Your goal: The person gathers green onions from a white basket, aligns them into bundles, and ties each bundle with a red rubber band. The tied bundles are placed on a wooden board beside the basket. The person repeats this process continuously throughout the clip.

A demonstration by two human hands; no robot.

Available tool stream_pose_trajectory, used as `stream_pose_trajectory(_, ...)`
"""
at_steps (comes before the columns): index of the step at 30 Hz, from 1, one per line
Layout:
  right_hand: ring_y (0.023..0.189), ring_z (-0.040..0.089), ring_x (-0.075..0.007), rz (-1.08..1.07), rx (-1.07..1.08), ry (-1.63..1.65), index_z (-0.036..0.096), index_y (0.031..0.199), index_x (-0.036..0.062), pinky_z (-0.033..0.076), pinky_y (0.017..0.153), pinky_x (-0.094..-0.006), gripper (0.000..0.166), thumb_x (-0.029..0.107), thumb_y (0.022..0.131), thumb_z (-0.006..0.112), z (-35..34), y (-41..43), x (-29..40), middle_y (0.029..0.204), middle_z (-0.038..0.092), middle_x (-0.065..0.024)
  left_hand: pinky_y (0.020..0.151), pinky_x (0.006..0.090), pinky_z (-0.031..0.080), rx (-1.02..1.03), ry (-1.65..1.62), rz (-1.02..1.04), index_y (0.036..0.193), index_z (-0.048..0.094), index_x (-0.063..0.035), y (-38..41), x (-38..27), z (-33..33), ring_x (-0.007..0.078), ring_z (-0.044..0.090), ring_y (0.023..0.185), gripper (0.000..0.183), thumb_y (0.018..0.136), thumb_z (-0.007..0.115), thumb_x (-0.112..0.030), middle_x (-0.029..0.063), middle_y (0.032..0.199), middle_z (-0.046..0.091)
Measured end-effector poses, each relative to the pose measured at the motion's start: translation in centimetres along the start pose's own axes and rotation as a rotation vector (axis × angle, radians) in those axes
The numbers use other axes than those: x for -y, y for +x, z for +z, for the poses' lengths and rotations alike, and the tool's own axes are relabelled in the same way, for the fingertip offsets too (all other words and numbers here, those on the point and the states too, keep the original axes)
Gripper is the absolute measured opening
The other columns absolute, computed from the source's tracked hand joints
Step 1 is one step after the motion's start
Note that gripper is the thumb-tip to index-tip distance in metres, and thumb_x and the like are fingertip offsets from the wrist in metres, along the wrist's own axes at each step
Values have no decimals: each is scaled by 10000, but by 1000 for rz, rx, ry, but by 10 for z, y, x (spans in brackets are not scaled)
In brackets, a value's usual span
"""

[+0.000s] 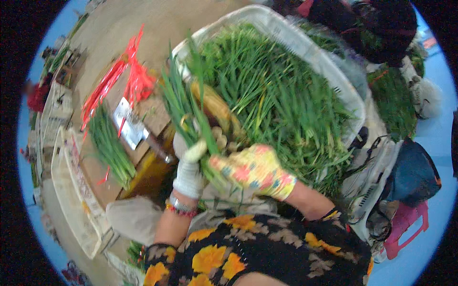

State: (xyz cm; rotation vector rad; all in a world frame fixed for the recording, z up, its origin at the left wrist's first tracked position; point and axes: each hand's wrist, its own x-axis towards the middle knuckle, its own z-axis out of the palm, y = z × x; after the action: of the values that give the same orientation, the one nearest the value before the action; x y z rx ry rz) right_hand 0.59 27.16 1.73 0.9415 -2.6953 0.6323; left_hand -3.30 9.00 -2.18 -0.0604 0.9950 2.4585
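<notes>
My left hand (190, 166), in a white knit glove, is closed around a bunch of long green leafy stalks (178, 105), perhaps garlic chives or young garlic. My right hand (256, 169), in a floral-print glove, touches the lower part of that bunch with its fingertips; whether it grips a stalk is unclear. Beyond both hands, a white plastic crate (315, 46) holds a heap of loose green stalks (264, 82). To the left, a cleaver (130, 127) lies on a board beside a bundled bunch of green stalks (111, 146). Red plastic ties (137, 84) lie above the cleaver.
White plastic crates (75, 193) stand at the left. On the right are more greens (393, 103), a pink plastic stool (408, 228) and a dark blue thing (413, 173). A person in dark clothing (361, 28) is at the top right.
</notes>
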Motion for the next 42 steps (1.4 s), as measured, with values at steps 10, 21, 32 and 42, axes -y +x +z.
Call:
stream_pose_trajectory(10,935,607,-358,554,-82,484,573,1114,20,490,801,-411,488,433,853,565,28,-20,6,1047,616,-191,820,390,534,-174,177,196,1293,418,-87,5,9,16,267,620,967,503,833,620,-70,144,1098,603)
stream_pose_trajectory(21,533,578,-270,537,-84,270,533,916,87,443,446,-378,138,216,904,487,56,-34,25,675,546,-96,812,400,517,-224,247,14,1291,434,-124,-7,20,39,209,598,891,537,810,670,-162,67,980,587)
stream_pose_trajectory(32,915,623,-351,1332,-180,-418,575,1074,-2,492,793,-426,626,534,757,634,-60,-147,-116,1033,627,-200,597,243,378,-56,113,138,1002,484,-65,-8,-26,16,65,407,619,220,884,615,-197,-35,746,410)
stream_pose_trajectory(42,1116,506,-310,993,-8,-669,579,1039,34,364,932,-438,272,173,825,483,64,-131,-109,1213,522,-184,608,255,376,-95,132,-107,1040,491,-69,-15,10,17,74,421,642,257,878,632,-209,-42,780,416)
